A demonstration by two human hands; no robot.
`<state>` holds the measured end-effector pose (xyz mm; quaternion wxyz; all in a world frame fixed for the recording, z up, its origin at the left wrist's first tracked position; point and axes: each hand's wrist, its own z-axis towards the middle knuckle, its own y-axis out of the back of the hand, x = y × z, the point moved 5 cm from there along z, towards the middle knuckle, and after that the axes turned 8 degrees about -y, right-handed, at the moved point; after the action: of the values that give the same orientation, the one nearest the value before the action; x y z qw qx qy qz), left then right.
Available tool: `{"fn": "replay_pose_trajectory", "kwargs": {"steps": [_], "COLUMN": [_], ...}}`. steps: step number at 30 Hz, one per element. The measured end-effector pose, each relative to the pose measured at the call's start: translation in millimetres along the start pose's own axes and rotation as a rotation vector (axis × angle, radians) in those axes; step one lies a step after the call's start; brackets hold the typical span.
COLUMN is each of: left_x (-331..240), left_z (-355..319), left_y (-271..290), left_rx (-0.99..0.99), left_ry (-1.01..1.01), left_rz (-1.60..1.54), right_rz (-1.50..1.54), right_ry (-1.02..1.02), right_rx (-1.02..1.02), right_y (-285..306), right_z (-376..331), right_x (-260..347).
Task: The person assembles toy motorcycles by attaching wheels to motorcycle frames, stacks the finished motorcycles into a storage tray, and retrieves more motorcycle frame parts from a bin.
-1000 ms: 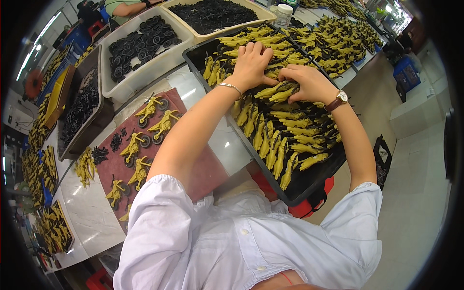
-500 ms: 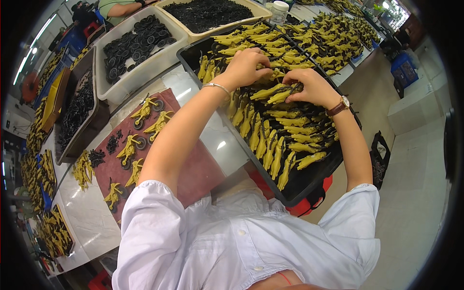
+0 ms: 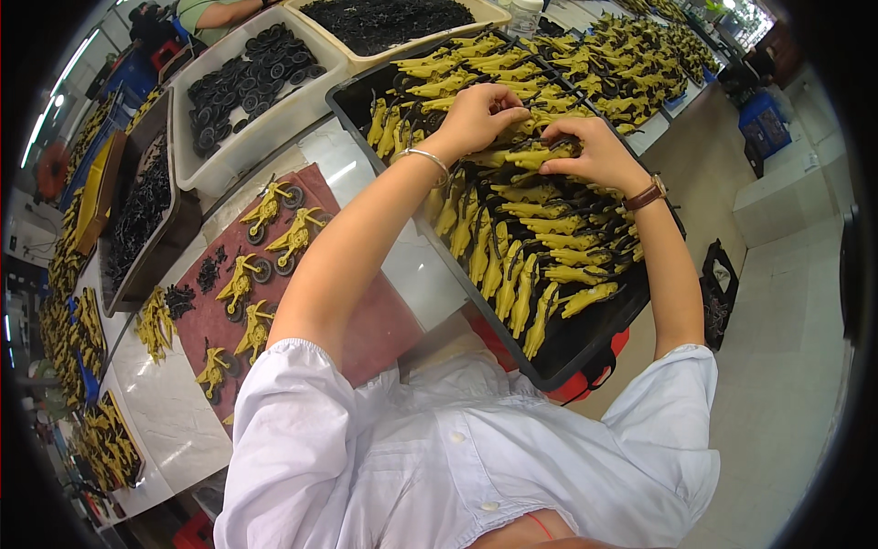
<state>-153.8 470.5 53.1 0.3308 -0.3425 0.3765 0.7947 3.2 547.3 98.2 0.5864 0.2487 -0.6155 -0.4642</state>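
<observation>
My left hand (image 3: 480, 114) and my right hand (image 3: 594, 156) meet over a black tray (image 3: 585, 352) filled with several yellow toy motorcycle bodies (image 3: 512, 274). Both hands pinch one yellow motorcycle piece (image 3: 535, 157) between their fingertips, just above the rows in the tray. A bracelet circles my left wrist and a brown-strapped watch sits on my right wrist. My white shirt fills the lower part of the view.
A dark red mat (image 3: 229, 311) on the table to the left carries several assembled yellow motorcycles (image 3: 274, 210). White bins of black wheels (image 3: 247, 73) and black parts (image 3: 384, 18) stand behind. Another person's arm (image 3: 219, 11) shows at the top. A red stool (image 3: 585, 380) sits under the tray.
Both hands have stayed together over the tray, shifting slightly while working the yellow piece. The view has tilted a little.
</observation>
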Motion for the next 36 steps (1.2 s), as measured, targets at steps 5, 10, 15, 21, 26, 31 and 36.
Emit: {"fn": "replay_pose_trajectory", "kwargs": {"steps": [5, 10, 15, 21, 26, 31, 36], "left_x": [-5.3, -4.9, -22.8, -46.9, -41.8, -45.6, -45.9], "left_z": [-4.5, -2.8, -15.2, -51.9, -55.2, -53.0, -52.5], "left_y": [-10.7, 0.5, 27.2, 20.8, 14.2, 6.3, 5.6], "left_rx": [-0.037, 0.024, -0.070, 0.347, 0.317, 0.259, 0.224], "left_ry": [-0.289, -0.146, -0.165, -0.280, -0.353, -0.438, -0.460], "left_rz": [0.445, 0.401, 0.363, 0.839, 0.891, 0.899, 0.900], "right_rz": [-0.066, -0.102, -0.139, -0.101, -0.058, 0.005, -0.010], "right_ry": [-0.012, 0.146, 0.163, 0.146, 0.170, 0.133, 0.127], "right_rx": [0.030, -0.105, -0.070, 0.023, 0.069, -0.001, -0.068], "right_y": [-3.7, 2.5, -5.6, -1.6, -3.5, 3.2, 7.7], "right_z": [2.7, 2.6, 1.4, -3.5, -9.3, -13.9, -15.3], "right_x": [-1.8, 5.3, -0.1, -1.7, 4.2, 10.3, 8.8]}}
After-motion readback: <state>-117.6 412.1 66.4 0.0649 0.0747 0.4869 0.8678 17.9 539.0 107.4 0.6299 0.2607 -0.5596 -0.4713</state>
